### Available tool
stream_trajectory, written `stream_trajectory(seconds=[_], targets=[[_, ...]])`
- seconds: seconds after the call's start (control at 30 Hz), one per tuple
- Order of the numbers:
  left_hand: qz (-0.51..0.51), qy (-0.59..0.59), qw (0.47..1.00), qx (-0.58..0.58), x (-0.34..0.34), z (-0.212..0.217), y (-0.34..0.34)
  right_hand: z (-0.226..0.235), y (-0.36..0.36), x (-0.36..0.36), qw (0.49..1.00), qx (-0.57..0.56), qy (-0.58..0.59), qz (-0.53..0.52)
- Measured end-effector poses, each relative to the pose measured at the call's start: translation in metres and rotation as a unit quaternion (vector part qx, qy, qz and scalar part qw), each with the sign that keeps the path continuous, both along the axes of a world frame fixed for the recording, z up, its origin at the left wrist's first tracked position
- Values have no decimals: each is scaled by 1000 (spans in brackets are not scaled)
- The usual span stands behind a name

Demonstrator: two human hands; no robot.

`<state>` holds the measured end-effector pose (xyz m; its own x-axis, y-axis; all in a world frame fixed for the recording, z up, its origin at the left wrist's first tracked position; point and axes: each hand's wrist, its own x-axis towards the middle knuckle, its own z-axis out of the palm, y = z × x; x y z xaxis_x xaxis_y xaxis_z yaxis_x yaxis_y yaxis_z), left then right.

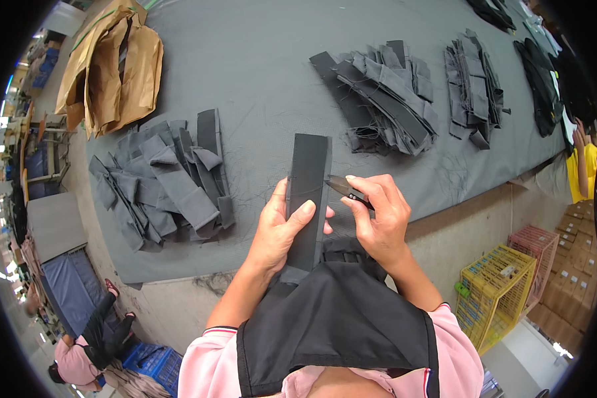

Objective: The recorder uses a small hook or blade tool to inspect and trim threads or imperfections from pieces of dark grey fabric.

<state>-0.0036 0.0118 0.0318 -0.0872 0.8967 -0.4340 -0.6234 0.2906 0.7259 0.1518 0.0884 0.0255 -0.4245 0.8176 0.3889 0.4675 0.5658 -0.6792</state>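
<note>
My left hand (282, 222) grips a dark grey fabric strip (310, 166), thumb on its face and fingers behind it. The strip stands lengthwise in front of me, its lower end near my black apron (338, 318). In my right hand (383, 215) is a pair of small black thread snips (350, 190), held between thumb and fingers. The tips of the snips meet the strip's right edge, where fine loose threads show. More grey strips lie in a loose pile (172, 182) on the left of the table and in a stacked pile (391, 99) beyond my right hand.
The grey-covered table (259, 86) has loose threads scattered on it. A brown paper bag (123, 79) stands at the far left, another strip bundle (472, 86) at the right. Yellow (497, 292) and red crates (534, 255) stand on the floor at right. People are nearby on both sides.
</note>
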Motion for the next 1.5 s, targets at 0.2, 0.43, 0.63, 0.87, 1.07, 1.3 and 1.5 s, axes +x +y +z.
stream_trajectory(seconds=[0.2, 0.43, 0.63, 0.87, 1.07, 1.3, 1.5], targets=[[-5, -7, 1000, -6, -3, -1, -4, -2, -2, 1, 1000, -16, 23, 8], [-2, 17, 1000, -22, -2, 0, -2, 0, -5, 3, 995, -81, 60, 23], [-18, 40, 999, -15, 0, 0, -2, 9, -1, -9, 994, -75, 60, 49], [-42, 46, 998, -3, 1, 2, -2, -1, 2, -16, 997, -11, 6, 78], [-16, 24, 1000, -2, -3, -6, -4, 0, -6, -9, 993, -83, 82, 35], [-7, -168, 986, 1, -18, -13, -1, -11, -11, 7, 963, -204, 171, 28], [-27, 79, 996, 12, -2, -5, 2, 11, 16, -8, 941, -283, 186, 16]])
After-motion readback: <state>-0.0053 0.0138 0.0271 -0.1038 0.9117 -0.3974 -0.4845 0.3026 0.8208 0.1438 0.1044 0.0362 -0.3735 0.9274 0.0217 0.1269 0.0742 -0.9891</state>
